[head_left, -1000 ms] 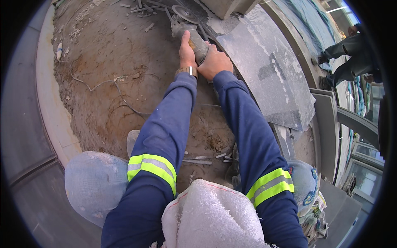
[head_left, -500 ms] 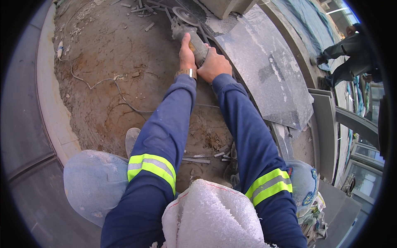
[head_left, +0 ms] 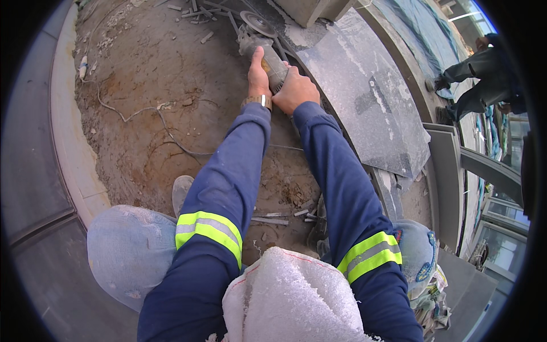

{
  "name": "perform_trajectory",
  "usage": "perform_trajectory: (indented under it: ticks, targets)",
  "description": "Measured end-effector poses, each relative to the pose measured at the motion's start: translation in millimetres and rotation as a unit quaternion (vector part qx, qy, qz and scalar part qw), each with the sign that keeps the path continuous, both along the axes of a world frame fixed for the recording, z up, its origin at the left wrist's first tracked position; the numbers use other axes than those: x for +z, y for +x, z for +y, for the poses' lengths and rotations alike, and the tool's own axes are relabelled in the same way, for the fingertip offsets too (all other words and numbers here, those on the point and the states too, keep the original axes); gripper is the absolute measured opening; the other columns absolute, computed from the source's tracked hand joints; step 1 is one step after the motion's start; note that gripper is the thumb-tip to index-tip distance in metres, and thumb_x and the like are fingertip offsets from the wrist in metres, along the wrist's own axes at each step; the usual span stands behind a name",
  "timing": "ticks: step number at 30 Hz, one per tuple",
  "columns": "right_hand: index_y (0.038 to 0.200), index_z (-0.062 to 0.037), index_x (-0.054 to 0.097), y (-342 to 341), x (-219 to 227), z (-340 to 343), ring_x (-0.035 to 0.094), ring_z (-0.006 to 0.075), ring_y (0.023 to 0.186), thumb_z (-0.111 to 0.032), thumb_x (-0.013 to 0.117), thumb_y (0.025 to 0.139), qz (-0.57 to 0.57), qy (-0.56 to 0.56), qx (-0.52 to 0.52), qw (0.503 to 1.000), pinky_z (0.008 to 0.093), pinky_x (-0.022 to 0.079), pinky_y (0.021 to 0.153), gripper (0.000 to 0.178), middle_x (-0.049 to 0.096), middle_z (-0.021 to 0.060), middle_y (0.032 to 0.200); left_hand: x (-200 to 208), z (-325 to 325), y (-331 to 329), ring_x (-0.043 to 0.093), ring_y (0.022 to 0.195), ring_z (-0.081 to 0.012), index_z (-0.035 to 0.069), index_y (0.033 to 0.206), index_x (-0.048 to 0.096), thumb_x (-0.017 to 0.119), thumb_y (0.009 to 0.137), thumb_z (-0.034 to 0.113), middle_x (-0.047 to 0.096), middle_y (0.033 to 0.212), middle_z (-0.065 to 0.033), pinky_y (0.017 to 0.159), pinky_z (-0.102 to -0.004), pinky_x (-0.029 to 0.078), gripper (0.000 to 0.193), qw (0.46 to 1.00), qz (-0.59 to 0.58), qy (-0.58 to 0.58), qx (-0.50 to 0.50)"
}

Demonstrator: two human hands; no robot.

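Both your hands are clamped on the angle grinder (head_left: 268, 48): your left hand (head_left: 258, 77) grips its body from the left, your right hand (head_left: 295, 90) holds just behind. Its disc (head_left: 257, 23) sits beyond your fingertips, beside the grey stone slab (head_left: 364, 97) to your right, over bare dirt ground (head_left: 159, 74).

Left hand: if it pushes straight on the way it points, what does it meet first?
The left hand lies along the grinder, pointing up-frame. First in line looks like the grinder's disc; depth is unclear.

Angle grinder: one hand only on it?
No, both the left hand and the right hand grip the angle grinder body.
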State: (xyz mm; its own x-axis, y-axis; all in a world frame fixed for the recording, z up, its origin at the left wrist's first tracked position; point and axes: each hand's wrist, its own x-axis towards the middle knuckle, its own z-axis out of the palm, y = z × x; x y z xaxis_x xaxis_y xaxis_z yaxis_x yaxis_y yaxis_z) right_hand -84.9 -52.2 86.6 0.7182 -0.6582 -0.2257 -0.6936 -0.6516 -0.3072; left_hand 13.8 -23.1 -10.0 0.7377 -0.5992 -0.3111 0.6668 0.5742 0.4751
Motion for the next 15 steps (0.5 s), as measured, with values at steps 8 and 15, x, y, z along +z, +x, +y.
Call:
perform_trajectory:
  ticks: [8,15]
  targets:
    - [0.133,-0.0009,0.05,11.9,-2.0,-3.3,0.067,0.0399,0.108,-0.039,0.076,0.074,-0.005,-0.003,-0.002,1.0,0.0449,0.052,0.096,0.075,0.068,0.0261,0.115,9.5,0.4,9.5,0.068,0.072,-0.0284,0.002,0.102,0.059,0.059,0.095,0.053,0.068,0.084,-0.0156,0.07,-0.0392,0.057,0.051,1.0,0.007,-0.004,-0.011]
    - [0.143,-0.0048,0.045,22.6,5.5,-3.3,0.066,0.0367,0.112,-0.038,0.073,0.078,0.019,-0.002,0.003,1.0,0.0429,0.052,0.098,0.078,0.067,0.0218,0.119,7.8,-0.9,22.8,0.069,0.079,-0.0296,0.003,0.103,0.062,0.058,0.095,0.052,0.07,0.09,-0.0142,0.076,-0.0403,0.057,0.05,1.0,-0.009,0.009,-0.028]
